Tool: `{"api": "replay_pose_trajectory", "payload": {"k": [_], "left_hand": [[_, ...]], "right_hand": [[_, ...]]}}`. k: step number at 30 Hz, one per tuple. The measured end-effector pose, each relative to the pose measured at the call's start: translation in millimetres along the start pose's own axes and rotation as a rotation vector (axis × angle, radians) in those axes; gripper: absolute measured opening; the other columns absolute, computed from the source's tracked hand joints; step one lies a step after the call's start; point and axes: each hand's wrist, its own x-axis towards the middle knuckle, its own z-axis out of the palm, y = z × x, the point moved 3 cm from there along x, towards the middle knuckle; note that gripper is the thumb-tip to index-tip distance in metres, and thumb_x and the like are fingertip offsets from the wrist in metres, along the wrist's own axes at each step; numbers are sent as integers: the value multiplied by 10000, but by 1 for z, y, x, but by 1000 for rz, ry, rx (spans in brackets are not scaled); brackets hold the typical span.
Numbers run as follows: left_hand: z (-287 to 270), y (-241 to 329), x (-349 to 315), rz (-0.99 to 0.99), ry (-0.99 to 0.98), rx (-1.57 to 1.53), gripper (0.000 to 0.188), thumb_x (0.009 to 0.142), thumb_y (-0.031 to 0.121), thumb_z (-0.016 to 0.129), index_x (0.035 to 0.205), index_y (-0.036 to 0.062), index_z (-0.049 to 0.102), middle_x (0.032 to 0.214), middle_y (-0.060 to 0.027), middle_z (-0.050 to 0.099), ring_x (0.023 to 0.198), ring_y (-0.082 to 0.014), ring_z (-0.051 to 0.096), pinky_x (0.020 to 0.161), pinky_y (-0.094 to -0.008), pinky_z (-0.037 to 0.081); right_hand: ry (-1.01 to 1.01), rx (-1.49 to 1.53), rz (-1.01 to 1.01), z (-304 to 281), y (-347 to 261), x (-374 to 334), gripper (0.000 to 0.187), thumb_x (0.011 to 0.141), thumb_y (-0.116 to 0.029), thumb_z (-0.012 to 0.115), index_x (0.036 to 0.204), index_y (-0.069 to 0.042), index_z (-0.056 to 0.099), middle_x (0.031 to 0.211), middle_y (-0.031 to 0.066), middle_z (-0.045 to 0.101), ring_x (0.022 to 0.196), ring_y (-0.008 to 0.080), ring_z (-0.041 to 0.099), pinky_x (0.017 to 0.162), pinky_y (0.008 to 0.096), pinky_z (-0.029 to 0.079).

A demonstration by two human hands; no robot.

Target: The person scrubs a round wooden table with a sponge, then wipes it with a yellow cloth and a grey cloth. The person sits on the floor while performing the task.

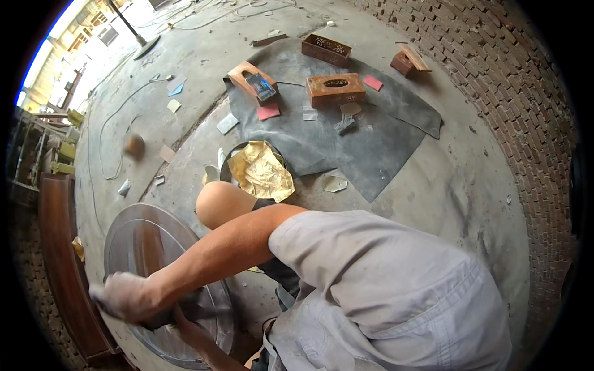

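Note:
A round dark wooden disc [139,238] with a ring near its rim lies at the lower left, reddish brown in its middle and dusty in places. My right hand [125,298], in a pale glove, is over the disc's left part, smeared by motion. Its fingers do not show clearly, nor whether they hold anything. Below it, my left hand [177,323] is at the disc too, mostly hidden by the right hand and something dark [158,318] whose kind I cannot make out. My right forearm [207,253] crosses above the disc.
Crumpled golden-brown sandpaper [263,173] lies in a round dark container beyond my knee [223,204]. A black sheet [371,145] bears wooden boxes [337,91], a phone [260,88] and sanding pads [268,111]. A long wooden panel [62,247] stands at left, a brick wall [489,74] at right.

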Motion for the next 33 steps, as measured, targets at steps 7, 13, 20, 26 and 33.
{"api": "replay_pose_trajectory", "payload": {"k": [7,13,20,26,33], "left_hand": [[-11,20,-24,-561,-154,-879,488,998,401,479,1311,30,536,1214,-132,617,1086,-279,611,972,-424,486],[4,-2,-29,-650,-264,-874,505,925,321,557,1297,-20,539,1228,-173,605,1098,-306,605,940,-461,506],[-12,-9,-41,-655,-106,-872,429,821,132,618,1213,-36,570,1159,-139,640,1043,-279,634,959,-428,499],[-4,-43,-28,-660,-91,-1084,211,898,144,560,1054,40,657,1046,-80,697,1004,-217,642,935,-350,485],[-3,-13,-32,-477,-98,-1256,506,966,294,562,1369,13,439,1402,-126,499,1264,-263,499,1111,-426,343]], "right_hand": [[-400,589,724,57,121,-89,1115,827,-585,660,1442,198,158,1431,385,369,1382,390,374,1128,359,334],[-381,580,655,86,136,-144,485,804,-380,684,1057,33,690,974,192,706,887,307,671,775,406,512],[0,458,392,62,120,-124,207,912,-167,574,944,27,634,903,239,653,880,348,646,762,438,491],[153,-426,-284,52,158,-112,212,709,-102,647,888,12,653,881,151,615,861,338,586,758,420,513],[50,636,526,62,146,-105,236,1027,-200,511,1067,22,582,903,55,615,848,101,522,783,262,444]]}}
